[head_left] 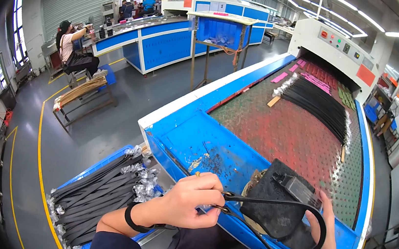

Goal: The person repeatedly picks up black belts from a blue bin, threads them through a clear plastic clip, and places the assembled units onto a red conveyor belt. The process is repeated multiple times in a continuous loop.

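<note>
- Black strap (264, 201), bent into a loop, lies across the lower right of the frame, held between both hands above the near end of the machine.
- The left hand (190, 199), low centre, has its fingers pinching the strap's ends beside the metal fittings (224, 195).
- The right hand (331, 233), lower right, is at the loop's bend; its thumb and fingers stand apart, and I cannot tell how firmly they grip.
- Beneath the loop, a dark slab (268, 211) sits on the blue tabletop (178, 134), with a clear block (300, 189) on top of it.
- Right of centre, the worn red-and-green conveyor bed (254, 116) carries a row of black straps (315, 101), whitish at their ends, with pink pieces (316, 83) and green pieces (346, 96) farther up, near the white housing (339, 44).
- Lower left, a blue tray (72, 180) holds a pile of dark straps (103, 190), their ends wrapped in clear plastic.
- Upper left, a seated person (68, 43) works beside a low bench (65, 121) loaded with thin tan strips (80, 91).
- Upper centre, a blue bin (219, 33) hangs within a metal-legged stand (192, 57).
</note>
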The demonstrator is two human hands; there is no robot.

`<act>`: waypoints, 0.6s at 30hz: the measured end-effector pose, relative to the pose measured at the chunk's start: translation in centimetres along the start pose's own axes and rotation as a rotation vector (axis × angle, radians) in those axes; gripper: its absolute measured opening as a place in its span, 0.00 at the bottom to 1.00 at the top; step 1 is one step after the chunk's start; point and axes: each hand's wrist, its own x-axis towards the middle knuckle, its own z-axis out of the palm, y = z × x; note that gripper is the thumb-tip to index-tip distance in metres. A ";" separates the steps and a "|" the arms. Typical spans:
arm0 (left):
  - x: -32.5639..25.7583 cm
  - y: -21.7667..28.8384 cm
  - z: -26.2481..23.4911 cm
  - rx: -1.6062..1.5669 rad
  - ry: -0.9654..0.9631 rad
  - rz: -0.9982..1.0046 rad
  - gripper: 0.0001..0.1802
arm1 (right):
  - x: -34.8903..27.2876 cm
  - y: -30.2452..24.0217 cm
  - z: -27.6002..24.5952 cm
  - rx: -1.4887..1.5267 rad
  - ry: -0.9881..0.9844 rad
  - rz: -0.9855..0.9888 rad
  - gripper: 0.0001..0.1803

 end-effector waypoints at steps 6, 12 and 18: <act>-0.5 -0.8 -0.8 -0.047 0.017 -0.031 0.08 | 0.3 0.1 -0.3 0.041 -0.068 0.127 0.33; -0.2 -0.9 -0.5 -0.043 -0.037 0.008 0.08 | -0.8 0.3 -0.8 0.708 0.195 0.322 0.25; 1.3 0.1 2.5 -0.028 -0.185 0.070 0.08 | -3.7 0.9 -4.2 1.284 0.499 0.269 0.25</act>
